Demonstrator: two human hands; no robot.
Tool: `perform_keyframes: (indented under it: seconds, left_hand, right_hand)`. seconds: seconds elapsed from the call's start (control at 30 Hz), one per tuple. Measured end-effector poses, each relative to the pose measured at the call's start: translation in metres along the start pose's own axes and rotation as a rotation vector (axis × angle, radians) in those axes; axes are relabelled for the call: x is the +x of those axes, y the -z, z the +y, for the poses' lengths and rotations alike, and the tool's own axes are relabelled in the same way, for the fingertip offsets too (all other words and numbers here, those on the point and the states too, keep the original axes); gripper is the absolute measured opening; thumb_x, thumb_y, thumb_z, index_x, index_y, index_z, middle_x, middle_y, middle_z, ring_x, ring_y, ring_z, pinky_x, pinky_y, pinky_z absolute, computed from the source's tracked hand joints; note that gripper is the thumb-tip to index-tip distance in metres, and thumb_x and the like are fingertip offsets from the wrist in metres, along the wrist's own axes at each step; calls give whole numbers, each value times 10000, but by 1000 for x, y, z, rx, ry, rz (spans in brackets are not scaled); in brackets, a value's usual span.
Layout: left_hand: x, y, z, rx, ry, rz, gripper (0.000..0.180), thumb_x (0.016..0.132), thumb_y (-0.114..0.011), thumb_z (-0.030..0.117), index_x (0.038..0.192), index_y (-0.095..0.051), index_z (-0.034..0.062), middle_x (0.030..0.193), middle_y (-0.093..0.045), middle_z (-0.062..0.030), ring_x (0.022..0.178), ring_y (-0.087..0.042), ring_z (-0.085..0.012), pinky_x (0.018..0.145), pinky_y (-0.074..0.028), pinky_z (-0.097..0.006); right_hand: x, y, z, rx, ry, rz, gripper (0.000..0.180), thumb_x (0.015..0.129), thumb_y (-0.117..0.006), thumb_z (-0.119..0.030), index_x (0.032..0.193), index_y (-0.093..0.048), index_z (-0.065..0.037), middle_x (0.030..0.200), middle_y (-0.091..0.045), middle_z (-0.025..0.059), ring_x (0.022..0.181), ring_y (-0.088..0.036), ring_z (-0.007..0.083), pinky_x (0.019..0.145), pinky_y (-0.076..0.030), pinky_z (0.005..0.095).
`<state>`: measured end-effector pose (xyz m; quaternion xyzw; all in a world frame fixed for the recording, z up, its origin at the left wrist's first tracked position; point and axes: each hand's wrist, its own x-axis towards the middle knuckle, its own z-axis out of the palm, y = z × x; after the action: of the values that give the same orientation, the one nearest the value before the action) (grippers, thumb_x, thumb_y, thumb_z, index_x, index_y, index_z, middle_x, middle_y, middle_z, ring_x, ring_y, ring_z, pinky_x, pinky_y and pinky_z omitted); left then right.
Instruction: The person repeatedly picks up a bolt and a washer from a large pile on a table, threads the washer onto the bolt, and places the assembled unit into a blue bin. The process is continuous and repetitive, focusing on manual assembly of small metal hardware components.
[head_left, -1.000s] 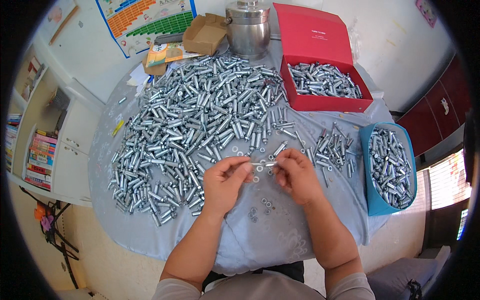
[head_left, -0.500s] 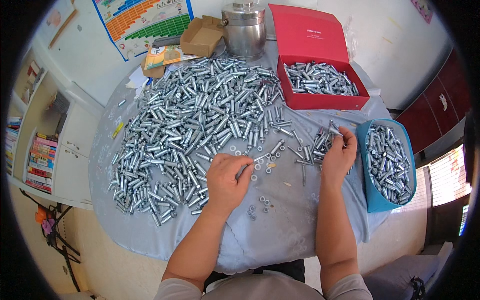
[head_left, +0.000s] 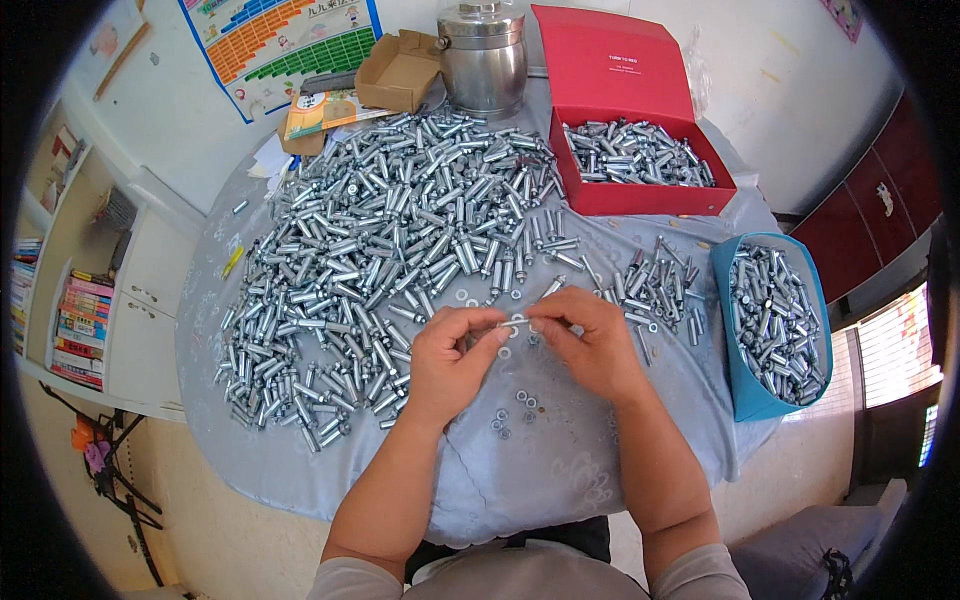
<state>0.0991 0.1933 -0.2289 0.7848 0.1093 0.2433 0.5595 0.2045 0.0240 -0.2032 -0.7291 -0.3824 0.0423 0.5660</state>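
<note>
My left hand [head_left: 452, 352] is closed in a pinch on one end of a slim silver bolt [head_left: 516, 322], which lies roughly level between my hands. At its other end the thumb and fingertips of my right hand [head_left: 592, 345] press together; whether a nut or washer is also in them is hidden. Loose washers [head_left: 504, 353] lie on the cloth by my left fingertips, with several nuts [head_left: 503, 433] nearer me. A great heap of silver anchor bolts [head_left: 400, 215] spreads beyond and left of my left hand. A smaller pile of bolts [head_left: 655, 280] lies beyond my right hand.
At the back right stands an open red box [head_left: 645, 203] full of bolts. A blue bin [head_left: 780, 408] of bolts is at the right edge of the cloth-covered table [head_left: 560, 480]. A steel pot [head_left: 483, 65], a small cardboard box [head_left: 400, 80] and a yellow pen-like item [head_left: 233, 262] rim the heap.
My right hand has come left from above the smaller bolt pile to meet my left hand at the bolt. My left hand has stayed nearly in place.
</note>
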Motion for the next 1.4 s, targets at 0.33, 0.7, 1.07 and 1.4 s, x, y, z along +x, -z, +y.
perform_keyframes:
  seconds: [0.33, 0.7, 1.07, 1.4]
  left_hand:
    - [4, 12, 4, 864, -192, 65, 256, 714, -762, 161, 953, -714, 81, 1114, -605, -83, 1078, -466, -321, 938, -378, -404]
    - [3, 3, 13, 204, -303, 18, 145, 807, -681, 17, 951, -693, 29, 936, -667, -101, 791, -616, -226, 703, -480, -299]
    - [-3, -4, 15, 7, -44, -80, 161, 851, -673, 38, 1008, -703, 28, 875, -679, -65, 754, -612, -122, 664, -475, -241]
    - [-6, -5, 9, -330, 223, -105, 226, 903, -641, 90, 1091, -668, -33, 834, -692, -99, 681, -659, -144, 627, -530, -243]
  right_hand:
    - [8, 37, 26, -615, 79, 993, 189, 835, -653, -25, 1024, -645, -30, 873, -599, 61, 713, -550, 160, 662, -462, 283]
    - [-4, -11, 12, -28, -109, 67, 224, 929, -607, -202, 877, -614, 16, 719, -564, 135, 643, -537, 259, 645, -452, 351]
    - [-6, -14, 10, 27, -303, -76, 356, 983, -531, -281, 809, -575, 27, 690, -559, 158, 625, -508, 261, 605, -423, 369]
    - [-5, -12, 11, 231, -439, -90, 280, 966, -576, -256, 908, -618, 15, 734, -591, 32, 677, -522, 94, 621, -442, 262]
